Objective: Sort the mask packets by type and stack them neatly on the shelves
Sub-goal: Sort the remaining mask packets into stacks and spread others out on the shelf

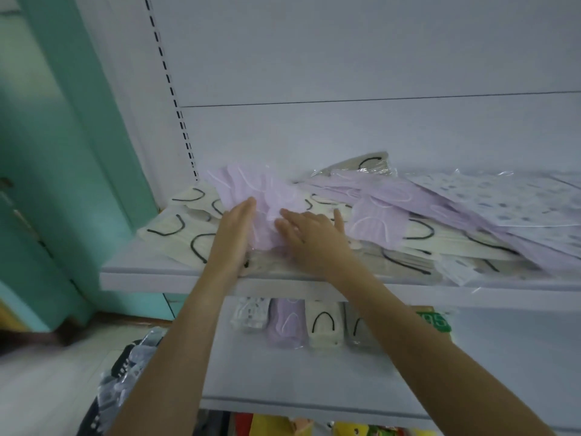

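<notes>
A loose heap of mask packets covers the upper shelf (151,272): cream packets with black ear loops (179,228), lilac packets (405,196) and white patterned packets (509,196). A small bundle of lilac packets (264,196) lies on the cream ones at the left. My left hand (234,231) presses its flat palm against the bundle's left side. My right hand (309,234) rests on top of the bundle with fingers spread and straight. A grey packet (361,163) shows at the back.
On the lower shelf (283,372) stand upright packets: patterned white (250,314), lilac (287,322), cream (323,324) and grey (356,328). A green label (435,320) hangs at the right. Dark wrapped goods (125,372) lie at floor level. A teal wall (78,152) stands left.
</notes>
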Available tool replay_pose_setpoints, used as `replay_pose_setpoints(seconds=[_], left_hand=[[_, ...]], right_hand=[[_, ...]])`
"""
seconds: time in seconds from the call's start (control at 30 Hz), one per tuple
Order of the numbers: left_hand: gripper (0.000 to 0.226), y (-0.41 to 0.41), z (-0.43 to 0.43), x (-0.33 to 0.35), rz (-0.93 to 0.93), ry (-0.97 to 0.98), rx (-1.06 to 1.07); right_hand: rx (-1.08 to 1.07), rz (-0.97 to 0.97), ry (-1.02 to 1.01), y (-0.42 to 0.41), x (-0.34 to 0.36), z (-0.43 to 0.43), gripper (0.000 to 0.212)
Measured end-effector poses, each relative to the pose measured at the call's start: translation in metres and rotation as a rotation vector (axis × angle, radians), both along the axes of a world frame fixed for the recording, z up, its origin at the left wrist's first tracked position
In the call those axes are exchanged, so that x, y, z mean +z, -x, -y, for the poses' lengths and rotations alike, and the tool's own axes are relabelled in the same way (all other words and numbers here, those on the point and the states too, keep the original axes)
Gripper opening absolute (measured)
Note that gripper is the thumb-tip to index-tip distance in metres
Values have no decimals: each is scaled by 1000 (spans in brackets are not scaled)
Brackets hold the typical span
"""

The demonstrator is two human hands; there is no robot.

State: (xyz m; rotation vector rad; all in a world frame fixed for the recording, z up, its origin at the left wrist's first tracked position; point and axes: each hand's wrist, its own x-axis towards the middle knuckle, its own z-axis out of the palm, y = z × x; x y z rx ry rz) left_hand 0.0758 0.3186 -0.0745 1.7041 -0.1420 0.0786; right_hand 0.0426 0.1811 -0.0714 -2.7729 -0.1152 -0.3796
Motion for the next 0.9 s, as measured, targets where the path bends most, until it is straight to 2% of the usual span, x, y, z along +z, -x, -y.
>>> replay_pose_setpoints(seconds=[0.1,0.2,0.27,0.33,0.47,0.6,0.67,0.7,0.73,0.8,0.83,0.9], left_hand=[[62,0,0,-2,-19,-117,11],[60,-4,-2,-1,-50,-217,19],[61,-6,-1,3,-30,-224,4],[61,-9,2,7,10,-223,-10],[53,-12,9,20,12,-196,-9],[49,-8,17,27,20,-195,41],[37,-2,26,29,16,-155,25],[26,-1,30,29,-12,-83,0],[16,2,35,30,-53,2,-32],[18,6,41,28,-105,124,-78],[16,7,42,26,-79,94,-91],[13,8,39,21,23,4,-60]], right_hand=[[92,-85,-35,2,-4,4,42],[-155,-16,-11,5,-5,36,55],[-343,-119,71,7,-6,62,65],[-399,-200,101,8,-10,78,59],[-307,-41,-3,8,-14,84,38],[-254,161,-397,13,-3,77,35],[-162,298,-566,11,2,64,35],[-88,333,-575,12,6,56,37],[-3,329,-544,10,6,48,39],[178,205,-448,9,4,31,40],[253,129,-433,10,2,26,39],[286,28,-531,12,7,27,39]])
